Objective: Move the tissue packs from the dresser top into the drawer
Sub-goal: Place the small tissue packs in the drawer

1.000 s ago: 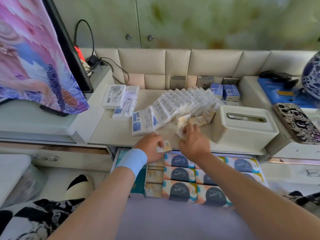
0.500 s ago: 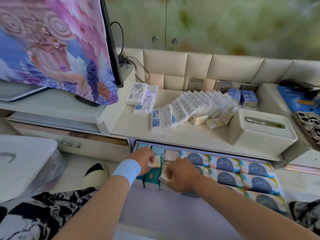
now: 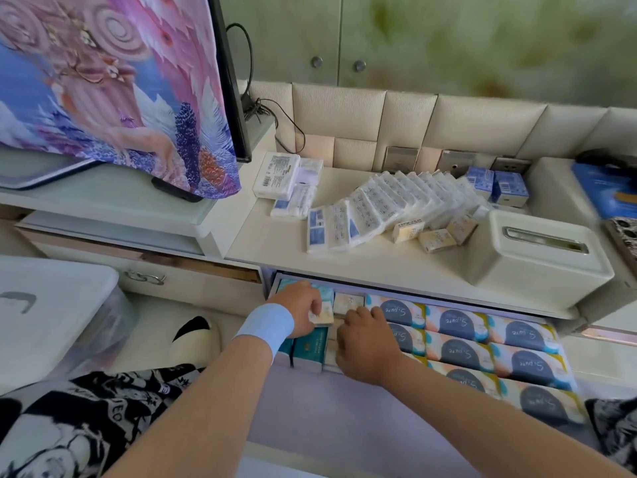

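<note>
Dresser top (image 3: 344, 267) is loaded with a fanned row of tissue packs (image 3: 386, 205), three small beige packs (image 3: 436, 236), blue boxes (image 3: 496, 186) and a tissue box (image 3: 541, 257).

"S.pure" in pale script on dark round patches of the large tissue packs (image 3: 458, 319) filling the drawer (image 3: 272, 288). "FO…", rest cut off, on a small beige pack (image 3: 348, 302) in the drawer and again on a small beige pack (image 3: 437, 240) on the desk (image 3: 379, 267). A barcode on the white pack (image 3: 274, 174) at the back left, its digits too small to read. Print on the fanned white packs (image 3: 379, 208) and blue boxes (image 3: 496, 186) illegible.
</note>
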`<state>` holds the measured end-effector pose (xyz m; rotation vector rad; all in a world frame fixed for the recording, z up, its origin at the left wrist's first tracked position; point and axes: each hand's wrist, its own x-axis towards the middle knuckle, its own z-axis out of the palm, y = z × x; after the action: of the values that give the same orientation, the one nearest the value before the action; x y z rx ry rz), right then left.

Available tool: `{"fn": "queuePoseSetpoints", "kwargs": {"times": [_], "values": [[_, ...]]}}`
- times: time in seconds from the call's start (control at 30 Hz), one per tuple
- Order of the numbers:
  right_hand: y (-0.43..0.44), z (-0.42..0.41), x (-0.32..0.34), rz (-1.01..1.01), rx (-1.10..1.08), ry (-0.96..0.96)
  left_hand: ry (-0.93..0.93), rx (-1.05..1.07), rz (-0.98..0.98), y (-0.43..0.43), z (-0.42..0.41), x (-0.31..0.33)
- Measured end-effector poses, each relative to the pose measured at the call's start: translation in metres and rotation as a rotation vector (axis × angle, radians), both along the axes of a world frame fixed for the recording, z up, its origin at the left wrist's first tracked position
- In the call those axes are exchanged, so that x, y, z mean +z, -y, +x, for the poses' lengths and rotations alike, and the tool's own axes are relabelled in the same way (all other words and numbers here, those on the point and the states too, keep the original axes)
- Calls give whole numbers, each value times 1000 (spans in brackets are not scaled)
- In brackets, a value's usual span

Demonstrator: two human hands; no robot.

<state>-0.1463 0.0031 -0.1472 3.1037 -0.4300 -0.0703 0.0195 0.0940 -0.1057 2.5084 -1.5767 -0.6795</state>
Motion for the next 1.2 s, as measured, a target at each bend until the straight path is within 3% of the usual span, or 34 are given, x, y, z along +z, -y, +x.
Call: {"fn": "queuePoseSetpoints", "kwargs": {"times": [0.07,0.13,0.3,0.47,0.63,0.87,1.07,1.2], "values": [[6,1,6,126,-105,203,-33,-1,-9,3,-5,1],[13,3,10,237,-139,277,-54,-2,-26,8,-11,4],[21,-1,14,256,-81,150,-99,-12,-41,17,-26,7],[22,-8,9,56,-39,30,76,-108,86,11,-19,1],[17,-1,3,-85,-72,8,97,-106,142,9,-16,3],[27,4,17,12,-98,56,83,-89,157,22,-19,18],[74,8,65,100,-294,181,35,-61,-45,66,-25,58],[120,9,102,156,-480,84,55,-97,-105,107,-24,85]]}}
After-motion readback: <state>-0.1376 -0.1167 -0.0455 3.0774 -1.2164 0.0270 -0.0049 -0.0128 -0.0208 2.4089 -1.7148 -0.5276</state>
